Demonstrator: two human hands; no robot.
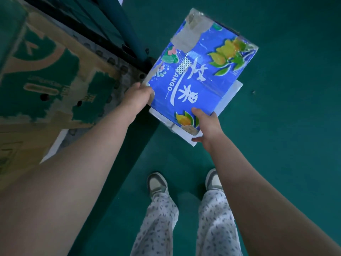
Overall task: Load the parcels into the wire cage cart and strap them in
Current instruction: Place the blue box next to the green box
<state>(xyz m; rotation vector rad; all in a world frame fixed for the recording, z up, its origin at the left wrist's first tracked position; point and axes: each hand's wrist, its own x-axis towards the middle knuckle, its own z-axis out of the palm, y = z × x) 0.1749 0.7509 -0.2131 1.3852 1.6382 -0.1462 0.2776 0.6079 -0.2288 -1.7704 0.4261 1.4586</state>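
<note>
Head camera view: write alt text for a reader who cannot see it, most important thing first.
A person's left hand and right hand grip a taped blue mango box by its near edges over a green floor. A brown-and-green cardboard box sits at the left beside a dark metal frame; the person's shoes show below.
</note>
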